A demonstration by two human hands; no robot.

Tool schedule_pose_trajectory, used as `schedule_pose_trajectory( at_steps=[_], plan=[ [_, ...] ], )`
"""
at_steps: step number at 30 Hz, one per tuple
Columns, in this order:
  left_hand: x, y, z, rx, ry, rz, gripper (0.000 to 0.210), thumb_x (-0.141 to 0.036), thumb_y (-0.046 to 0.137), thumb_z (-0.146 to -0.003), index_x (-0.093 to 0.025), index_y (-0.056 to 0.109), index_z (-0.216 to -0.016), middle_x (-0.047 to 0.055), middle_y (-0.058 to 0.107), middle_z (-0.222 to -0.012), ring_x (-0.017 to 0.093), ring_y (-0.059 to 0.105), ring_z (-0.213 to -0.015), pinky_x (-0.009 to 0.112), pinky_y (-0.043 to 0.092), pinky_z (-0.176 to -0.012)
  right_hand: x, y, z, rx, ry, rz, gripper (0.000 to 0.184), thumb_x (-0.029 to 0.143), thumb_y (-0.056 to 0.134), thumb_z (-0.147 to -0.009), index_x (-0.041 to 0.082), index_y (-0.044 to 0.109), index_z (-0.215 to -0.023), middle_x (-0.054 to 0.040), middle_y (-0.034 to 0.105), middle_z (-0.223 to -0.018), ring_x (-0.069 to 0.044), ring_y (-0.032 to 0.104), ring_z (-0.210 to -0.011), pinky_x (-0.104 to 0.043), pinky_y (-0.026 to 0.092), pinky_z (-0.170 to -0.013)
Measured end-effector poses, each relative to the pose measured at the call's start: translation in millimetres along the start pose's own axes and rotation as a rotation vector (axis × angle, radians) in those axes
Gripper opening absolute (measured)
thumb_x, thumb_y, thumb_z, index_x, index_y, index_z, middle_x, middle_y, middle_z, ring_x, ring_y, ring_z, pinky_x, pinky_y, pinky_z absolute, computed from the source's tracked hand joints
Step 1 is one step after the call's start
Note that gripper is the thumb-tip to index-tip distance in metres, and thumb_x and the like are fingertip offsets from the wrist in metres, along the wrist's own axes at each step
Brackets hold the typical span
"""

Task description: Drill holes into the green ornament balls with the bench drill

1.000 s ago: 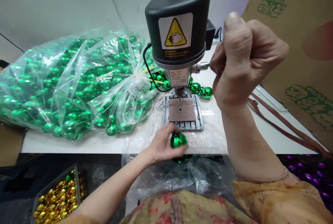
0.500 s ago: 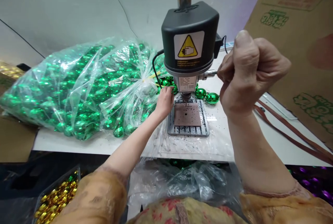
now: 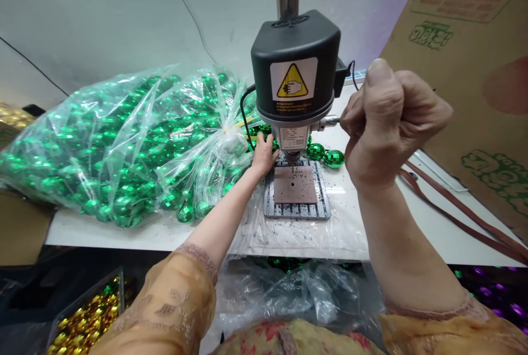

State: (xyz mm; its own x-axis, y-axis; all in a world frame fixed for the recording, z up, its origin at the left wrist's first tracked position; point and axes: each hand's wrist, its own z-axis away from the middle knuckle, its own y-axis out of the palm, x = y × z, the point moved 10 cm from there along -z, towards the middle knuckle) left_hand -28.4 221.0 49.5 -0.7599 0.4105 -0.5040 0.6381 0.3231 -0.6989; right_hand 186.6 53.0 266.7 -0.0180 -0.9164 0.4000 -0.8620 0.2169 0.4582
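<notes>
A small black drill press (image 3: 295,69) with a yellow warning sticker stands in front of me. My right hand (image 3: 391,124) is closed in a fist on its feed handle (image 3: 329,121), whose outer end is hidden by the fingers. Left of the chuck, my left hand (image 3: 264,156) reaches to green faceted beads (image 3: 266,131) behind the press, fingers spread; whether it touches them I cannot tell. Two larger green beads (image 3: 333,158) lie right of the column. Under the drill, a brownish plate (image 3: 296,193) with a dark hole rests on the slotted metal base (image 3: 270,213), dark chips scattered over it.
A large clear bag (image 3: 136,124) of green beads, gathered at its neck, fills the table's left. On the right stand a cardboard box (image 3: 457,96) and brown straps (image 3: 457,206). Below the table are gold beads (image 3: 84,322) in a bin and purple beads (image 3: 501,297).
My left hand's fingers have spread apart beside the beads. My right fist stays on the handle. The whole view has shifted slightly.
</notes>
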Motion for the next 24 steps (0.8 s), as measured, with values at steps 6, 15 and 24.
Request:
schedule_pose_trajectory(
  at_steps=[6,15,24],
  plan=[
    [-18,-27.8,19,-0.009,-0.011,0.138,0.034,-0.020,0.074,-0.075,-0.018,0.061,-0.107,0.009,0.067,-0.108,0.025,0.061,-0.102,0.039,0.049,-0.093,0,-1,0,0.016,0.004,-0.020,0.042,0.015,0.060,-0.087,0.019,0.045,-0.048,0.0059,0.040,-0.042,-0.005,0.035,-0.038,-0.027,0.027,-0.045],
    [-34,-33.8,95,0.220,-0.198,0.669,0.050,-0.044,0.072,-0.084,-0.019,0.058,-0.125,0.009,0.068,-0.115,0.020,0.065,-0.100,0.031,0.052,-0.086,0,1,2,0.047,0.031,0.028,0.044,0.023,0.058,-0.090,0.020,0.041,-0.050,0.0068,0.038,-0.045,-0.003,0.033,-0.040,-0.027,0.029,-0.047],
    [-60,-30.5,96,0.233,-0.076,0.435,0.049,-0.036,0.077,-0.078,-0.022,0.062,-0.123,0.008,0.069,-0.112,0.021,0.065,-0.099,0.034,0.053,-0.087,-2,1,4,0.084,0.019,0.145,0.044,0.030,0.054,-0.095,0.020,0.039,-0.055,0.0055,0.038,-0.049,-0.004,0.035,-0.043,-0.026,0.032,-0.048]
  ],
)
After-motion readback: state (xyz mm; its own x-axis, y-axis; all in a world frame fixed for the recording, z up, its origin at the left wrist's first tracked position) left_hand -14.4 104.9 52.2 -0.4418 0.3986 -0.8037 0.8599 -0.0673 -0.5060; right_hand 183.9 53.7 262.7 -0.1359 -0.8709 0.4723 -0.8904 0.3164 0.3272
